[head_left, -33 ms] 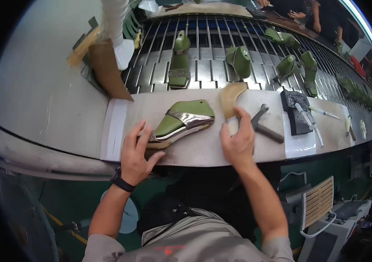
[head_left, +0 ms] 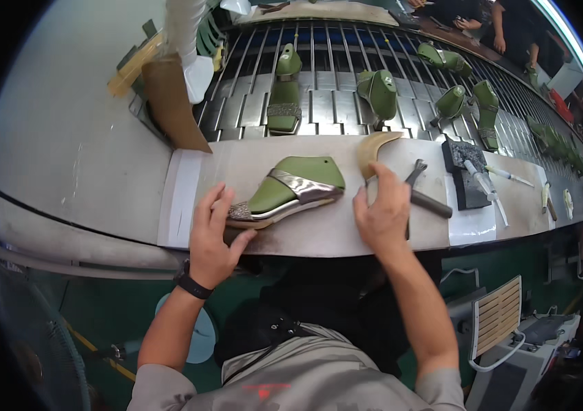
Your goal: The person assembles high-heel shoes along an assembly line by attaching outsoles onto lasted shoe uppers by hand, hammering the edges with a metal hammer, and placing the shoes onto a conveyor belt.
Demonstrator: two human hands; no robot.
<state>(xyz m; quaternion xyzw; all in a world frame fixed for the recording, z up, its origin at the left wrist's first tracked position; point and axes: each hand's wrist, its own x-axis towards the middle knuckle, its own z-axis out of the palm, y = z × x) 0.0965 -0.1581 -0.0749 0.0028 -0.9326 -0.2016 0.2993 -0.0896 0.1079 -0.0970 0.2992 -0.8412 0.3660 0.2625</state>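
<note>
A green shoe last (head_left: 284,192) wearing a wedge shoe with a metallic strap and a glittery toe band lies on its side on the pale bench board. Beside its toe is my left hand (head_left: 212,236), fingers and thumb spread around the toe end and not closed on it. A short dark piece shows under the toe, partly hidden by that hand. My right hand (head_left: 386,212) has its fingers and thumb bent around the lower end of a curved tan piece (head_left: 373,147); the palm hides the rest of it. Just right of that hand rests a hammer (head_left: 429,203) with a dark handle.
Behind the board, a slatted metal conveyor (head_left: 332,103) carries several green lasts with sandals (head_left: 284,96). A dark block (head_left: 466,175) with brushes stands to the right. A brown panel (head_left: 171,103) and white hose (head_left: 185,34) are at left. Other people work at far right.
The whole view has shifted slightly. My left hand sits a little further from the shoe, and the curved tan piece has tilted a little to the right with my right hand.
</note>
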